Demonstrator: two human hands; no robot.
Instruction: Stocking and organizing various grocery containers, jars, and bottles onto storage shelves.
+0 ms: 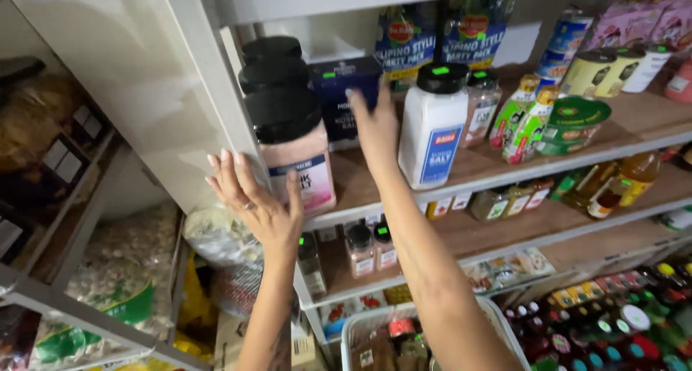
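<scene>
Pink salt jar (299,158) under open left hand (252,202); right hand (375,126) open, empty, reaching past; could topple off shelf (504,166) if nudged.

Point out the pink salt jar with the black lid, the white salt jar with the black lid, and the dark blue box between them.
Pink salt jar with black lid (299,166): head view, on its pink body.
White salt jar with black lid (431,137): head view, on its white body.
Dark blue box (335,90): head view, on its front face.

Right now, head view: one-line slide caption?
Left hand rests against a pink salt jar; right hand reaches to a dark blue box beside a white salt jar.
</scene>
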